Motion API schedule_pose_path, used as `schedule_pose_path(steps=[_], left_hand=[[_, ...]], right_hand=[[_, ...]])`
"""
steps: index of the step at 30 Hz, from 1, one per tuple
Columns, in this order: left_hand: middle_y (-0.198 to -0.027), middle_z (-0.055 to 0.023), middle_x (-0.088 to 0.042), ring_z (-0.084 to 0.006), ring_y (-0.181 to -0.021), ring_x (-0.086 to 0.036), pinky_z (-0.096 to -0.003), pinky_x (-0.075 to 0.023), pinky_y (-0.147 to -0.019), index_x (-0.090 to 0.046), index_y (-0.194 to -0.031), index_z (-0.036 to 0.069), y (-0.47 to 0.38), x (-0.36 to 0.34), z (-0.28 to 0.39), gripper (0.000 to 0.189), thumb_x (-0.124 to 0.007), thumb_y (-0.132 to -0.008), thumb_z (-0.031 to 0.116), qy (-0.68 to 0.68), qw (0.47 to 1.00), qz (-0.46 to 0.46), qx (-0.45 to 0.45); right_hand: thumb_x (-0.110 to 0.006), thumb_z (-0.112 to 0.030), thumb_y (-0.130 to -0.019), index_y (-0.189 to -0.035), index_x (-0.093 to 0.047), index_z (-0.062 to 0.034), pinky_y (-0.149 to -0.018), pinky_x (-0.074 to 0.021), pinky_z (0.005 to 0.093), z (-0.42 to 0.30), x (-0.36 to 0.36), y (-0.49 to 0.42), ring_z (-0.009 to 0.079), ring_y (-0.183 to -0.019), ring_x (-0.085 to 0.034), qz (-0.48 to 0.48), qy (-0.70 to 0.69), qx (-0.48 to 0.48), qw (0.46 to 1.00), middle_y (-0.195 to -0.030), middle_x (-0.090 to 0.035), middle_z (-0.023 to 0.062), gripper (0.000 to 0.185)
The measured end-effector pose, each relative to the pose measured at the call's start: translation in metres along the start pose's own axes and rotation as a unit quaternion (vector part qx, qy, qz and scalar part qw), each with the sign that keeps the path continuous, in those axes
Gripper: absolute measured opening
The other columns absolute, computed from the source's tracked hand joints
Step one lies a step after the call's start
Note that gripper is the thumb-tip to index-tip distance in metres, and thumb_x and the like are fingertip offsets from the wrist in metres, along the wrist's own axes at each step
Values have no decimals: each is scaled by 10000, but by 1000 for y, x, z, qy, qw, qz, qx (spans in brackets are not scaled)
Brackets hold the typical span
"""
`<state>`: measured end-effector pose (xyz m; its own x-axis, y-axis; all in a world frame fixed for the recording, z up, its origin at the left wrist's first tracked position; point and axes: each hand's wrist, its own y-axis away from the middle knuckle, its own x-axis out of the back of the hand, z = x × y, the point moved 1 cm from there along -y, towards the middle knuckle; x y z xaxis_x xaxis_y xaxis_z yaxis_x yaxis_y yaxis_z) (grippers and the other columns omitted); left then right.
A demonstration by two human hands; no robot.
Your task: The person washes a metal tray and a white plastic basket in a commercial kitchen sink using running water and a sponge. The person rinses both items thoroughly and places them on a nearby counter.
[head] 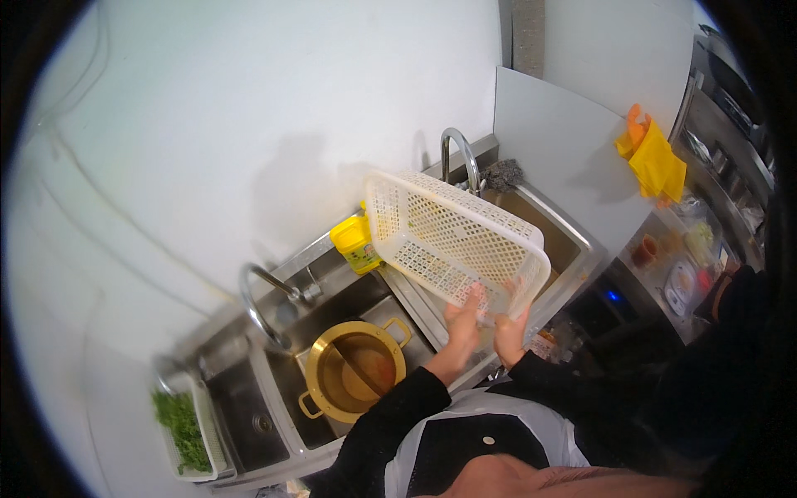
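A white perforated plastic basket (461, 215) is tilted above the right part of a stainless steel sink unit. Both my hands grip its near end: my left hand (464, 330) holds the lower edge, and my right hand (512, 336) is at the corner beside it. Some of the fingers are hidden by the basket wall. No contents show inside it. Below and to the left, a gold-coloured two-handled pot (325, 352) with a divider across its middle sits in the centre basin (292, 398).
Chrome faucets (258, 299) rise along the wall. Behind the basket stands a yellow plastic jug (356, 243). A dark scrubber (503, 174) lies at the far right basin. Leafy greens (187, 429) fill a white basket on the left. Yellow and orange rubber gloves (654, 162) hang over a panel.
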<state>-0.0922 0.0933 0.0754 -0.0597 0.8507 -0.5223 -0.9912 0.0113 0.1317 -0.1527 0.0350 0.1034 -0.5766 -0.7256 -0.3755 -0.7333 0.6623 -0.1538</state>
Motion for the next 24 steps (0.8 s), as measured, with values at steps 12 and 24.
schedule_pose_path(steps=[12,24], left_hand=[[-965,-114,-574,-232,-830,-575,-344,-489,-729,-486,-1096,-12,-24,9,7,323,-584,-789,-19,42,997,15,67],[-995,-120,-564,-260,-847,-570,-340,-488,-741,-487,-1090,-37,-69,39,-10,327,-588,-779,-34,70,992,51,89]], right_hand=[[-375,92,-545,-1318,-225,-24,-1027,-247,364,5,7,0,261,-1213,-340,-25,1,21,999,-1256,-386,133,796],[-382,79,-574,-1322,-223,-34,-1017,-261,365,-9,5,4,250,-1196,-360,-61,27,18,998,-1243,-394,133,773]])
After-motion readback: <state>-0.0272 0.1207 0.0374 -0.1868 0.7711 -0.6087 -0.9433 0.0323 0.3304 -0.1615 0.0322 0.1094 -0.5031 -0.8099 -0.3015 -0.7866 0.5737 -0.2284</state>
